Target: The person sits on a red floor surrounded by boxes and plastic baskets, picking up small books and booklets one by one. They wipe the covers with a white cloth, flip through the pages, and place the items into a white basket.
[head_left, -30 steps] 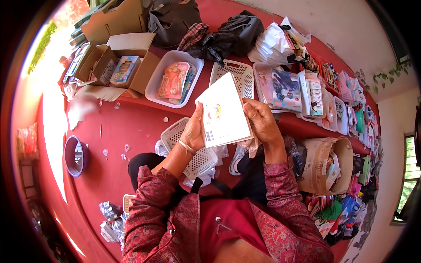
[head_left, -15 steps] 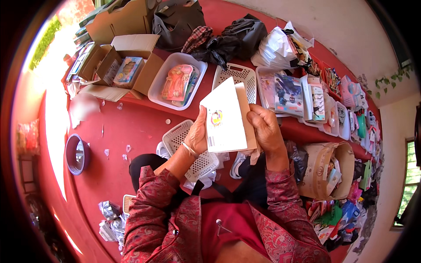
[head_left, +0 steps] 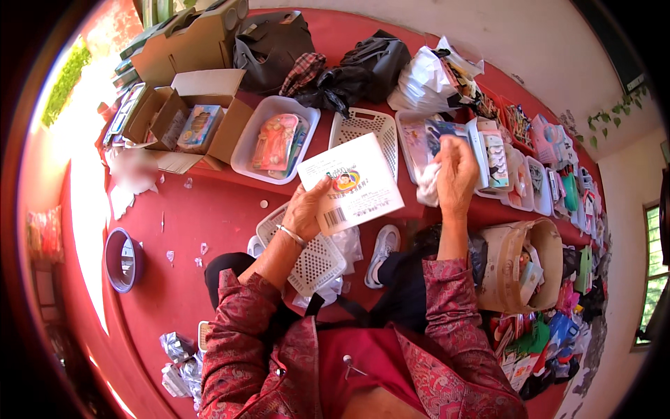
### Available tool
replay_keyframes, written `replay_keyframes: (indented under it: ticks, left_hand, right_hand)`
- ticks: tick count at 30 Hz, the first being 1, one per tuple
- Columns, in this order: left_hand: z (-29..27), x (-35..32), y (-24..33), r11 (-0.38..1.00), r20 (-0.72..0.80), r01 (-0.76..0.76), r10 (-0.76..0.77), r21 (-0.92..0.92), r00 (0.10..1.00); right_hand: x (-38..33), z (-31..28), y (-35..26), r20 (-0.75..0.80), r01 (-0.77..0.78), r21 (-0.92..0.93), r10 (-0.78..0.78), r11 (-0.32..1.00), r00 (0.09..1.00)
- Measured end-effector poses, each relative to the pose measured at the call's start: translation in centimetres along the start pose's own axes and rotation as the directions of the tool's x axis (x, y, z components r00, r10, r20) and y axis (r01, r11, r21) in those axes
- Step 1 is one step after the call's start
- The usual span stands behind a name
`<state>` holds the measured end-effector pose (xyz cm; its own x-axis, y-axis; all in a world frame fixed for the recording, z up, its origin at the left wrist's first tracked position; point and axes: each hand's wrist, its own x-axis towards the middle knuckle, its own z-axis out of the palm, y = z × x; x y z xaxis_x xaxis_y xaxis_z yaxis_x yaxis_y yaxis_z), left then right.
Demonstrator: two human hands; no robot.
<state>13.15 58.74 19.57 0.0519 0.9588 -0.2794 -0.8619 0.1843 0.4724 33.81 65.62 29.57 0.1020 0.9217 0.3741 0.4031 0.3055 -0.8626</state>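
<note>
Now your left hand (head_left: 307,209) pinches a flat white packet (head_left: 351,183) by its lower corner, fingers closed on it, holding it up above the white holey basket (head_left: 310,255) on the red floor (head_left: 181,237). Your right hand (head_left: 455,167) is curled shut around a crumpled bit of clear wrap (head_left: 427,186), just beside the trays of small packs (head_left: 488,157).

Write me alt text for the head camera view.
A person's left hand holds a white packet while the right hand grips a crumpled white wrapper, above a red floor with white baskets of goods.
</note>
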Motion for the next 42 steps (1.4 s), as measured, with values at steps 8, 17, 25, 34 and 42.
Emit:
replay_keyframes:
  ticks: [8,17,25,34,42]
  left_hand:
    - [-0.1,-1.0,-0.4,0.976,0.068,-0.072,0.059,0.204,0.996]
    - [0.5,-0.6,-0.6,0.966,-0.085,0.030,-0.008,0.258,0.996]
    - [-4.3,0.8,1.0,0.948,0.361,0.105,0.011,-0.302,0.932]
    - [-1.4,-1.1,3.9,0.974,0.013,-0.210,0.211,-0.082,0.977]
    - [0.1,-1.3,1.9,1.000,0.113,-0.008,0.010,-0.013,0.994]
  right_hand:
    - [-2.4,7.9,1.8,0.325,0.827,-0.035,-0.776,0.561,0.540]
    - [-0.8,5.8,1.7,-0.128,0.449,-0.033,-0.450,0.893,0.884]
    - [-8.2,11.8,0.3,0.456,0.691,0.136,-0.663,0.710,0.593]
    - [-2.1,0.2,3.4,0.610,-0.176,0.131,0.060,0.976,0.790]
    - [-3.4,1.4,1.3,0.899,-0.751,0.314,0.071,0.582,0.431]
